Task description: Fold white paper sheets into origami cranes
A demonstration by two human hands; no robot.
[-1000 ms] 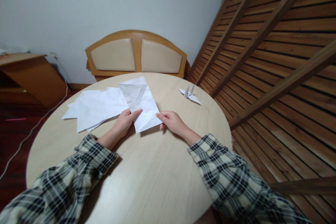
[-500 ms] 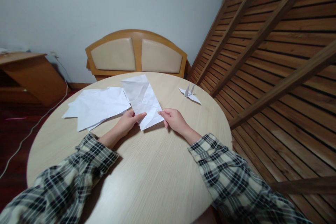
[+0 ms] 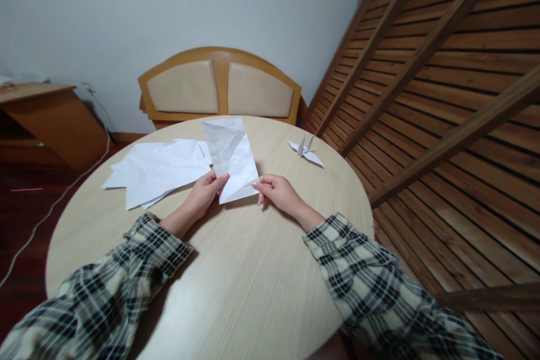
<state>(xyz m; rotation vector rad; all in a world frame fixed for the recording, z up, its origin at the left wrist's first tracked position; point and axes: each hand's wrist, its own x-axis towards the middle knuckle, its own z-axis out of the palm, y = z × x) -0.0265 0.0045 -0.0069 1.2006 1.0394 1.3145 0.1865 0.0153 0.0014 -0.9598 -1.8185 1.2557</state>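
My left hand (image 3: 205, 194) is closed in a pinch on the lower left edge of the creased sheet (image 3: 234, 160). My right hand (image 3: 276, 191) pinches its lower right corner, other fingers curled. Gripped at both sides, the sheet stands tilted off the table (image 3: 236, 281) at centre frame, creases facing me. Loose sheets (image 3: 158, 169) lie just left; a paper crane (image 3: 306, 151) sits apart, right of centre.
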